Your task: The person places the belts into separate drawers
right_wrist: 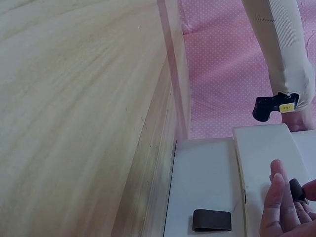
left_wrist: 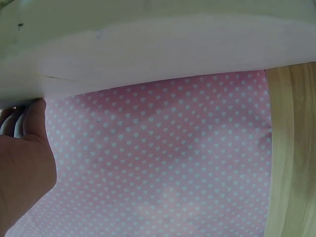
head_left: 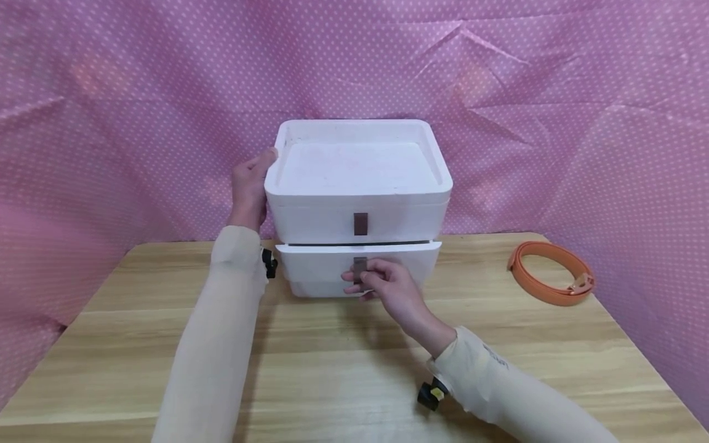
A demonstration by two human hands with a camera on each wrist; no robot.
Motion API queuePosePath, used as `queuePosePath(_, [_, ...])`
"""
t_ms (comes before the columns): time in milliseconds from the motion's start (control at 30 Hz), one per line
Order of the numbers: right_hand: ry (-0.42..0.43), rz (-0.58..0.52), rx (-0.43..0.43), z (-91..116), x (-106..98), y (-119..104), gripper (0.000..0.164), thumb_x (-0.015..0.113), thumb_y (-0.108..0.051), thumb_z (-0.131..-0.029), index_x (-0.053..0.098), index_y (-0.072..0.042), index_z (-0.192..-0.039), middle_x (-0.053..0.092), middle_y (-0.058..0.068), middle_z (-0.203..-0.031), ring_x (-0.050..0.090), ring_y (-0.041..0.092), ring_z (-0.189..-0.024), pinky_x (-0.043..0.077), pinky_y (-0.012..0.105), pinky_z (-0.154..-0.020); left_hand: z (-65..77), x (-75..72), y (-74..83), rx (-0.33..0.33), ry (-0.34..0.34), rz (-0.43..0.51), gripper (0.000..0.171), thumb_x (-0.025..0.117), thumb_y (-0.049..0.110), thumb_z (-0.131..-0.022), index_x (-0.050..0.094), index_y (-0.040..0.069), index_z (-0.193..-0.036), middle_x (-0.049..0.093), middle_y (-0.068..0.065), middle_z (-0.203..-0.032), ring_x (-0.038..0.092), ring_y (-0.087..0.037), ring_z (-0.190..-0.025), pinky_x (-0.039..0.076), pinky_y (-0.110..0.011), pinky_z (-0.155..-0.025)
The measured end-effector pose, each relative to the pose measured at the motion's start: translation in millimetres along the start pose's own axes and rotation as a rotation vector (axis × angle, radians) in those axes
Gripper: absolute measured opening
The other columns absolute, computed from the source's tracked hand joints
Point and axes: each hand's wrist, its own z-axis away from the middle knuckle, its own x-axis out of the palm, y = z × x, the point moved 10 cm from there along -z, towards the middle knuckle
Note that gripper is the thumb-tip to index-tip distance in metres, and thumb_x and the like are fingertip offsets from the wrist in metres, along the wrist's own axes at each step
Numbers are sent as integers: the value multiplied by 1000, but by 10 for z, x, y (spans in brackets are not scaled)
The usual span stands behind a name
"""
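Note:
A white drawer unit (head_left: pixel 360 166) with a tray-like top stands at the back of the table. Its middle drawer (head_left: pixel 316 261) sticks out a little, leaving a dark gap under the top drawer (head_left: pixel 310 221). My right hand (head_left: pixel 388 286) pinches the brown pull tab (right_wrist: pixel 296 190) of that middle drawer between thumb and finger, the other fingers extended. Against the unit's left side rests my left hand (head_left: pixel 252 187), fingers toward its back left corner. In the right wrist view, the bottom drawer (right_wrist: pixel 202 173) carries its own brown tab (right_wrist: pixel 212 220), nearer the table.
A coiled orange-brown belt (head_left: pixel 534 289) with a metal buckle lies on the wooden table (head_left: pixel 332 369), right of the unit. Pink dotted cloth (head_left: pixel 515 92) hangs behind and along both sides. Each wrist wears a small black camera (head_left: pixel 269 263).

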Motion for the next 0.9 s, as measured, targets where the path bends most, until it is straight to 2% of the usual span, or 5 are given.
queuePosePath(133, [-4, -9, -9, -26, 16, -4, 17, 46, 1, -100, 56, 13, -106, 67, 24, -112, 70, 32, -93, 51, 60, -84, 5, -9, 12, 4, -1, 12, 33, 71, 39, -89, 68, 11, -72, 68, -6, -88, 64, -16, -76, 57, -25, -67])
queuePosePath(300, [-2, -18, -12, -45, 14, 15, 17, 45, 1, -100, 56, 13, -106, 67, 25, -111, 69, 36, -94, 50, 61, -84, 14, -3, 3, -1, 0, 18, 37, 71, 39, -89, 63, 11, -67, 67, -6, -85, 64, -17, -74, 58, -25, -65])
queuePosePath(533, [1, -20, -17, -50, 0, 33, 17, 45, 1, -100, 56, 14, -106, 67, 25, -111, 69, 37, -95, 51, 61, -83, 24, -1, 7, 4, 5, -3, 30, 70, 39, -89, 70, 13, -75, 68, -6, -89, 65, -17, -80, 57, -26, -70])
queuePosePath(733, [1, -16, -18, -51, -3, 41, 18, 46, 1, -100, 56, 14, -107, 67, 25, -111, 69, 36, -95, 54, 55, -81, 26, 0, 5, 5, -2, 1, 34, 70, 40, -90, 67, 11, -73, 67, -5, -85, 64, -17, -77, 57, -25, -67])
queuePosePath(900, [4, -23, -9, -50, -1, 46, 18, 46, 2, -99, 56, 14, -108, 67, 25, -111, 70, 34, -94, 56, 49, -80, 40, -7, 3, -2, -4, -16, 30, 69, 41, -90, 74, 11, -89, 68, -5, -92, 65, -17, -81, 57, -25, -69])
